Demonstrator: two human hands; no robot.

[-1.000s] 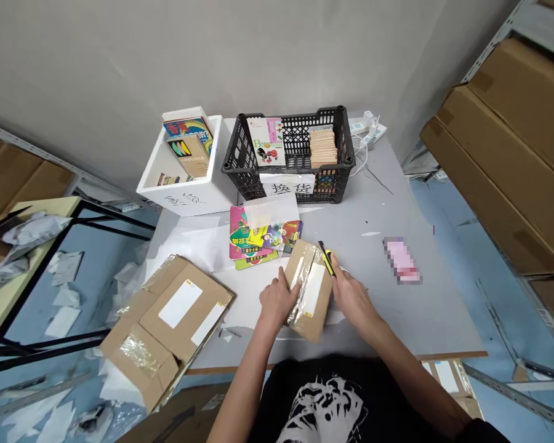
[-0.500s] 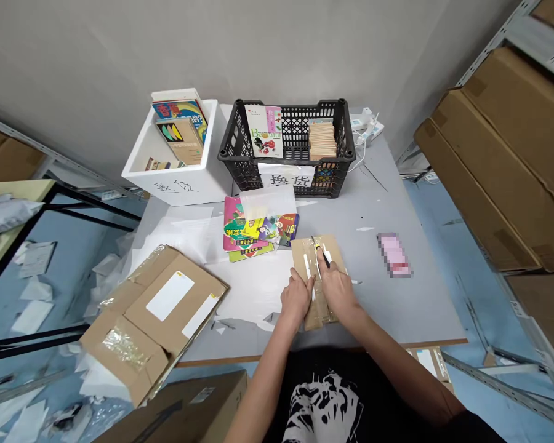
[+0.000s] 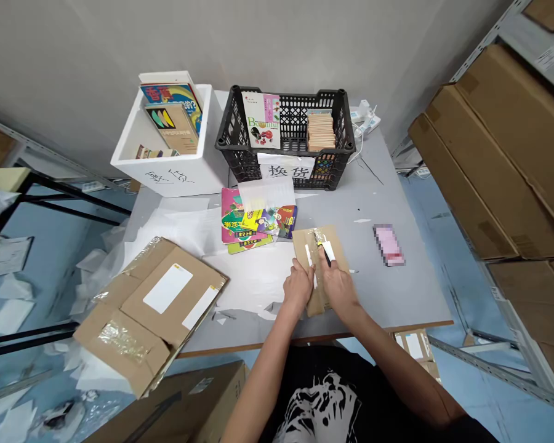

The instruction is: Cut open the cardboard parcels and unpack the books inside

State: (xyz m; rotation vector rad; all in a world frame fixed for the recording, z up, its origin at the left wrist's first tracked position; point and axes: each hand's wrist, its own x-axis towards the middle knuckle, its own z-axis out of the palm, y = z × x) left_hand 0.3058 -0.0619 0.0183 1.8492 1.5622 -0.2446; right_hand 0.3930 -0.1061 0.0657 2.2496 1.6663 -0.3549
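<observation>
The front edge of the grey table point(image 3: 388, 301) runs just below the work, and only a narrow strip of tabletop is left there. Wide open room is found to the right of the hands, as far as the table's right edge, broken only by a pixelated pink item point(image 3: 389, 245). To the left, the tabletop is covered by loose white paper sheets point(image 3: 252, 286).

A small cardboard mailer point(image 3: 322, 271) is laid flat near the front edge, slightly tilted on the table. Its surface is crossed lengthwise by shiny clear tape, and white strips are seen on it. It is pinned down by the left hand point(image 3: 298, 289), whose closed-together fingers are pressed flat against its near part. A yellow utility knife point(image 3: 322, 247) is gripped in the closed fingers of the right hand point(image 3: 338, 286), with its tip held at the tape on the mailer's far part.

Just behind the mailer, a fanned pile of colourful books point(image 3: 258, 224) is placed. Farther back, a black plastic crate point(image 3: 281, 92) labelled with a paper sign and a white foam box point(image 3: 175, 178) are set, both holding books. An opened cardboard mailer point(image 3: 152, 314) is left at the table's left corner, overhanging the edge.
</observation>
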